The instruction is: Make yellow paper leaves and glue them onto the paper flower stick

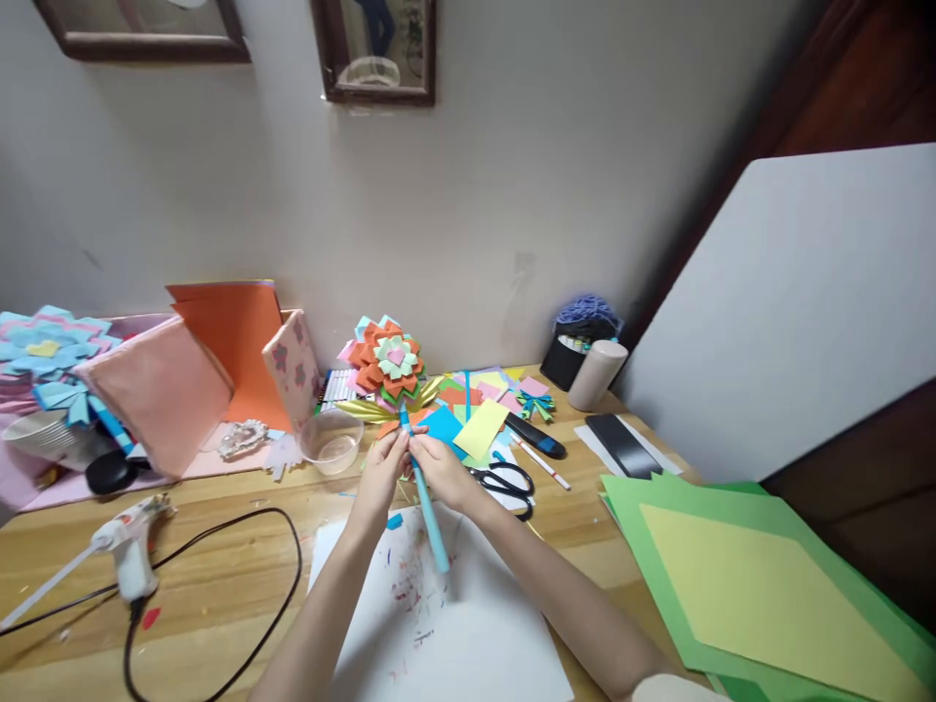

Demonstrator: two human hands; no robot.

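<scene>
In the head view, the left hand (381, 475) and the right hand (441, 472) meet near the top of a light-blue stem (430, 517), just below a layered paper flower (396, 357). Both grips are closed, fingertips pinching the stem from either side. It slants down towards the person, its lower end over a white sheet (453, 648) strewn with coloured marks and scraps. The flower stands at the stem's upper end, beyond the hands, gold leaves (366, 409) showing around its base.

The step in hand looks like close finger work on the upper stem. From this hold, any move would seem to call for a steady pinch and light pressure, keeping the petals uncrushed. Black-handled scissors (512, 485) lie just beside the right hand; a glue gun (132, 551) rests well apart on the wooden table (212, 604), to the left
</scene>
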